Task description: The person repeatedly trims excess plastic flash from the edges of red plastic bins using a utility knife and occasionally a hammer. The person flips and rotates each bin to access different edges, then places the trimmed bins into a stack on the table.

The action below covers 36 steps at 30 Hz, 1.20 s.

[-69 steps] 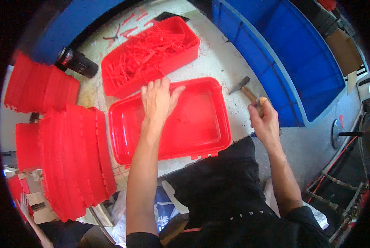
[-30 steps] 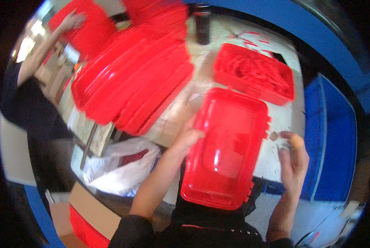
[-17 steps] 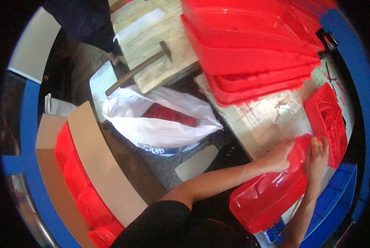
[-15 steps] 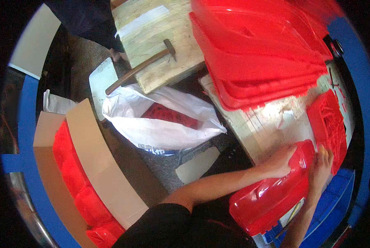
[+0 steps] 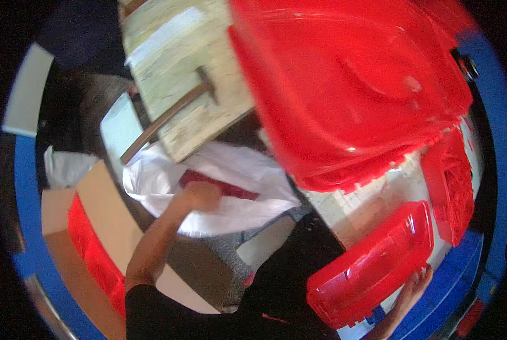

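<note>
My left hand (image 5: 203,195) is over the mouth of a white woven sack (image 5: 253,211), its fingers smeared by motion; whether it holds anything cannot be made out. Dark red material (image 5: 239,191) shows inside the sack. At the lower right lies a glossy, see-through red moulded plastic cover (image 5: 372,263), long and rounded. My right hand (image 5: 416,286) grips the cover along its lower right edge, fingers bent at the rim. Part of that hand's grip is hidden behind the cover.
A hammer (image 5: 171,118) lies on a wooden board (image 5: 219,45) beyond the sack. Large stacked red mouldings (image 5: 344,102) fill the far right. More red pieces (image 5: 449,181) sit near a blue crate (image 5: 457,289). A cardboard box (image 5: 109,212) of red pieces stands left.
My left hand has left the red cover and swung left to the sack's mouth. My right hand has slid down along the cover's edge. The view has shifted.
</note>
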Motion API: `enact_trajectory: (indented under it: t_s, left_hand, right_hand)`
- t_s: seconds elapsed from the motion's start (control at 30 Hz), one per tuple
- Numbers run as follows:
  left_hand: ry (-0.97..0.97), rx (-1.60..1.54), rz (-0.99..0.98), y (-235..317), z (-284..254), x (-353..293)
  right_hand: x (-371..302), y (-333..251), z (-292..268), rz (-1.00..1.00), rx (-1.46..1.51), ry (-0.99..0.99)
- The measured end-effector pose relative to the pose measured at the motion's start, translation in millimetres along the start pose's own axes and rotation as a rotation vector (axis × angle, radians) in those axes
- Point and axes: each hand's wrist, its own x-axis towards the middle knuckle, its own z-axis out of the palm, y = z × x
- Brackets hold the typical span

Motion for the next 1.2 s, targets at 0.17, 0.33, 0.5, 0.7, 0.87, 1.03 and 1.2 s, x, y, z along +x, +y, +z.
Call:
enact_trajectory:
  t_s: [0.17, 0.33, 0.5, 0.7, 0.87, 1.03, 1.2]
  left_hand:
    - [0.243, 0.106, -0.148, -66.2, 10.1, 113.5]
    - [0.254, 0.193, -0.153, -62.8, 8.7, 154.6]
    - [0.301, 0.277, -0.139, -30.1, -13.7, 95.3]
    - [0.612, 0.364, -0.117, 119.5, -68.5, -144.9]
    - [0.63, -0.339, 0.905, 253.6, -24.9, -194.3]
    - [0.323, -0.128, 1.274, 336.6, -7.9, -150.3]
    - [0.447, 0.776, 1.068, 370.0, -61.3, -96.0]
  right_hand:
    - [15.0, -16.3, 22.8, -0.497, -0.233, 0.045]
    - [-16.1, -46.2, -37.3, -0.311, -0.237, 0.191]
    - [-82.1, -31.8, -66.8, -0.118, -0.047, 0.212]
    - [-126.9, -85.5, -10.2, -0.897, 0.132, -0.274]
    - [-174.6, -116.6, 39.9, -0.996, 0.394, -0.529]
    - [-162.1, -25.7, -29.1, -0.994, -0.001, -0.409]
    - [-171.3, 67.3, -109.2, 0.097, 0.738, -0.005]
